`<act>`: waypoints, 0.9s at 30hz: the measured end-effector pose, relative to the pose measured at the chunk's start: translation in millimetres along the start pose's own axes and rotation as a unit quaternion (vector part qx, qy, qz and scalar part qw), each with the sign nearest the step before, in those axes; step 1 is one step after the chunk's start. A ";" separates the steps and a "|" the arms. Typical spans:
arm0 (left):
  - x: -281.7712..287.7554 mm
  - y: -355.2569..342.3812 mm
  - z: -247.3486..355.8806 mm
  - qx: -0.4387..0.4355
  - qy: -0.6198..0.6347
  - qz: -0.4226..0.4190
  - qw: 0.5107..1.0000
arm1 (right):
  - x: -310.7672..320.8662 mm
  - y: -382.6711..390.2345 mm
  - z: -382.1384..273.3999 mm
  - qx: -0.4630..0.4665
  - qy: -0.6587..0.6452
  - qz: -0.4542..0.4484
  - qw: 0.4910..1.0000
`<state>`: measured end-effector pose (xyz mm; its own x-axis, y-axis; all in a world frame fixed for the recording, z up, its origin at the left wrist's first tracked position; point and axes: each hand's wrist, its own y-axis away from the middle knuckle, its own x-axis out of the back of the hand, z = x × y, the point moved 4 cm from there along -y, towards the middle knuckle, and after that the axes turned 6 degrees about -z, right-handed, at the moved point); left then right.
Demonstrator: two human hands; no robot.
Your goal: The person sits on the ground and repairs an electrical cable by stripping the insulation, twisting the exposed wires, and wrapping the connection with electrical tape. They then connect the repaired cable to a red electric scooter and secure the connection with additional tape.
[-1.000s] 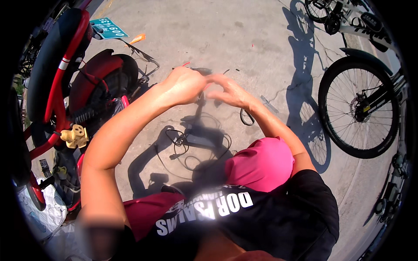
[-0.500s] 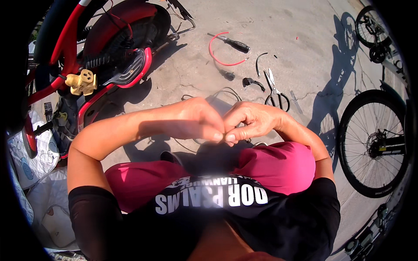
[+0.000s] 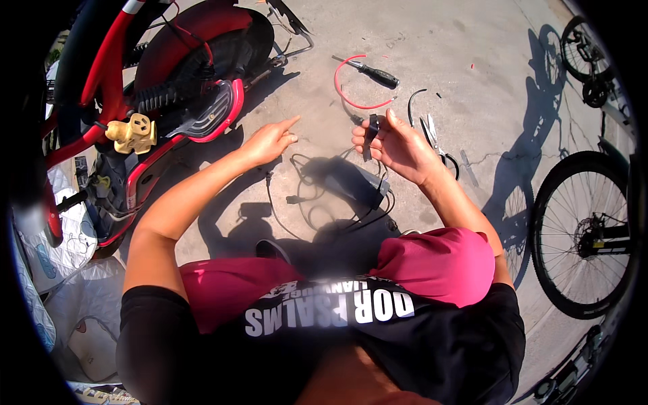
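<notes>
Raised over the ground, my right hand (image 3: 403, 150) has its fingers closed on a short black connector piece (image 3: 370, 138), whose exact kind is hard to make out. My left hand (image 3: 271, 142) is apart from it at the left, index finger stretched out, thumb away from it, nothing visible in it. Between and below the hands lies a dark box-shaped power adapter (image 3: 351, 183) with looped black cables, partly in shadow. Scissors (image 3: 433, 133) with black handles lie just behind my right hand, partly covered. A red wire (image 3: 337, 86) curves beside a black-handled screwdriver (image 3: 378, 76).
A red electric bike (image 3: 216, 111) stands at the left, with a yellow socket adapter (image 3: 132, 133) by its frame. A bicycle wheel (image 3: 584, 233) is at the right. A thin black wire (image 3: 411, 101) lies beyond my right hand. A quilted white cover (image 3: 67, 236) is at the lower left.
My hands, fingertips together before, have parted: the left moved left and away from me, the right moved farther out. The black connector piece, on the ground before, is now in my right hand.
</notes>
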<state>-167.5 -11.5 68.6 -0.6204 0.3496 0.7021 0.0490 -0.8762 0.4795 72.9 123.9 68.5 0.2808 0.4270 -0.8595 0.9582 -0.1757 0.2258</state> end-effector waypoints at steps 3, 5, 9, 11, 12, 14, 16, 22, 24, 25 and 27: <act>-35.3 -72.8 -40.7 -0.062 -0.113 0.159 0.979 | 7.9 3.3 -7.3 0.021 -0.065 0.008 0.998; -58.2 -83.5 -60.6 -0.077 -0.171 0.189 0.964 | 7.1 4.0 -8.5 0.036 -0.112 0.002 0.993; -78.5 -74.1 -56.5 -0.067 -0.205 0.145 0.966 | 10.7 2.3 -9.9 0.044 -0.155 -0.010 0.987; -60.2 -60.8 -19.1 -0.106 -0.148 0.179 0.967 | 16.8 1.7 -8.9 0.045 -0.167 -0.008 0.985; -49.9 -50.1 9.5 -0.167 -0.143 0.222 0.950 | 19.9 1.1 -7.9 0.044 -0.170 -0.002 0.984; -31.2 -25.8 74.0 -0.300 -0.130 0.258 0.909 | 22.9 -0.4 -1.8 0.040 -0.179 0.005 0.983; -23.9 -15.8 117.1 -0.335 -0.139 0.257 0.896 | 18.7 -1.7 -2.0 0.034 -0.183 -0.001 0.983; -25.0 -23.6 124.1 -0.345 -0.104 0.257 0.897 | 15.0 -2.3 5.0 0.020 -0.155 -0.033 0.987; -18.2 -25.1 125.4 -0.315 -0.052 0.257 0.912 | 21.3 -0.2 6.2 0.006 -0.088 -0.015 0.996; -16.5 -28.4 121.9 -0.282 0.022 0.232 0.931 | 25.1 0.6 8.2 -0.002 -0.055 -0.006 0.998; -13.5 -35.4 113.2 -0.208 0.167 0.178 0.947 | 45.5 0.8 14.3 -0.017 0.183 0.040 0.982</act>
<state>-72.2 52.4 101.7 -0.8395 -0.0556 0.5406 0.0318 -0.9981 -0.0533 85.7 130.6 23.0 0.3495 0.7047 -0.6174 0.9321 -0.1948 0.3053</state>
